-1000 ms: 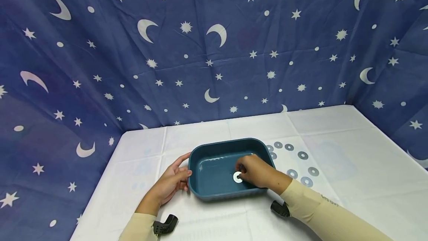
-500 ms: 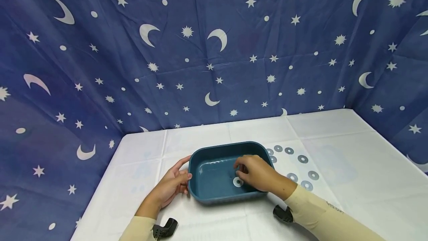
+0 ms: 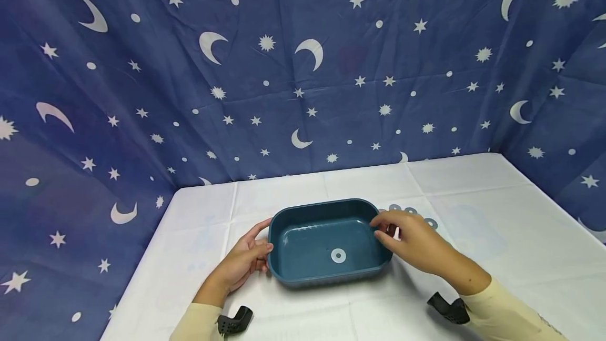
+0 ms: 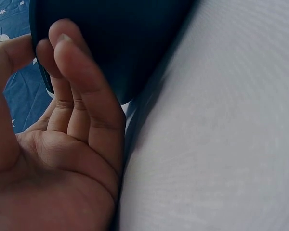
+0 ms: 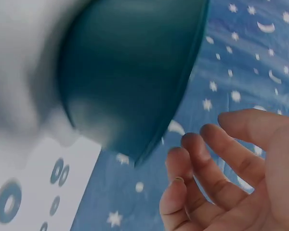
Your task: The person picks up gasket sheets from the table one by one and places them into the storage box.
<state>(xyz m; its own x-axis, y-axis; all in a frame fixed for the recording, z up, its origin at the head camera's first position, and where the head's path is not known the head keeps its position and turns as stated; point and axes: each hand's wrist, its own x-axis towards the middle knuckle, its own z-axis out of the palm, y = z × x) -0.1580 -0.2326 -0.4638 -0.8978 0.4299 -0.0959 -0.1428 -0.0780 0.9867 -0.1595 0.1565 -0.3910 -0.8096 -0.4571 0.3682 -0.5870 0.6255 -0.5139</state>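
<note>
A dark teal rectangular tub (image 3: 307,241) stands on the white-covered table. One flat metal washer (image 3: 333,255) lies on its floor, right of the middle. My left hand (image 3: 239,262) holds the tub's left end, thumb at the rim and fingers along the outer wall; in the left wrist view its bent fingertips (image 4: 70,53) lie against that wall. Over the tub's right rim, my right hand (image 3: 416,241) has loosely bent fingers with nothing between them. In the right wrist view its fingers (image 5: 226,154) are spread, apart from the tub (image 5: 120,82).
Several more washers (image 3: 434,226) lie on the table right of the tub, partly hidden by my right hand; some washers (image 5: 7,186) also show in the right wrist view. A blue cloth (image 3: 293,93) with moons and stars hangs behind the table and at both sides.
My right hand has let go of the washer inside the tub and moved right and up to the right rim. The washer stays on the tub's floor. My left hand has not moved.
</note>
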